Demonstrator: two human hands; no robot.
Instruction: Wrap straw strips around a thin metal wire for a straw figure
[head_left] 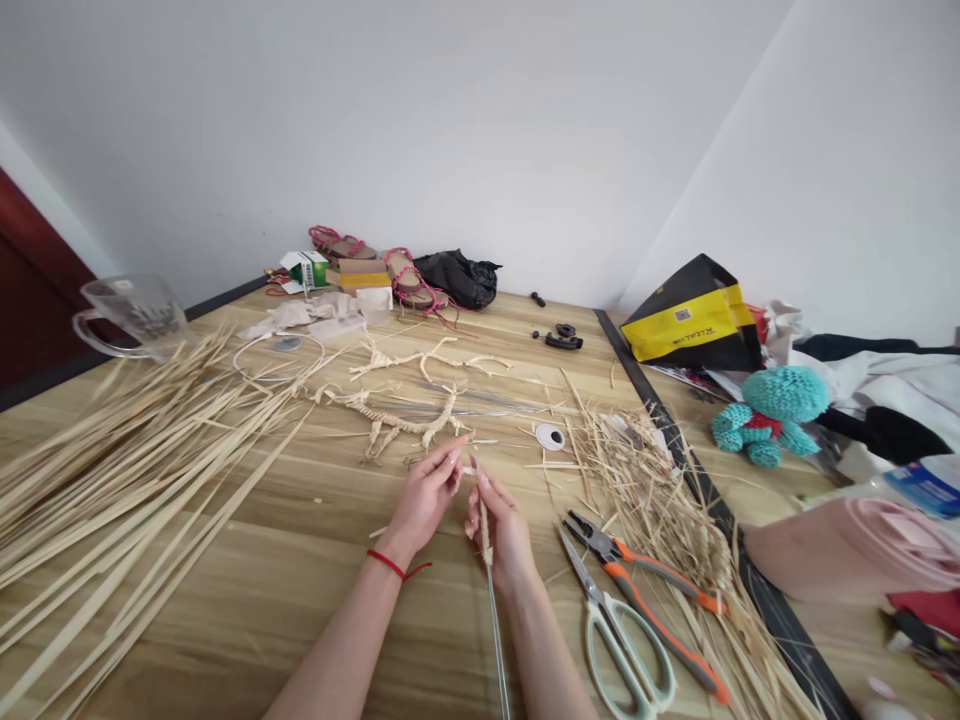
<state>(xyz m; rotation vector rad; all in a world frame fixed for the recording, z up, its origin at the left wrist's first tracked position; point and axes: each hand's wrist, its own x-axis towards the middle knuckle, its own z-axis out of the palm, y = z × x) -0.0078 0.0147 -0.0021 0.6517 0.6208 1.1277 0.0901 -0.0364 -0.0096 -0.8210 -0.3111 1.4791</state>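
Observation:
Both hands meet over the wooden table (300,560). My right hand (501,525) is closed round a thin metal wire (496,630) whose upper part is wrapped in pale straw. My left hand (424,495), with a red string at the wrist, pinches the straw strip at the top of that wrapped wire. Just beyond the hands lies a woven straw figure (397,415) with branching limbs.
Long straw strips (127,460) cover the left of the table, and a heap of straw scraps (660,500) the right. Scissors (622,640) and orange-handled pliers (645,580) lie right of my right hand. A glass jug (139,315), tape roll (550,436), sandals (409,280), yellow-black bag (686,320) and teal crochet toy (772,410) stand farther off.

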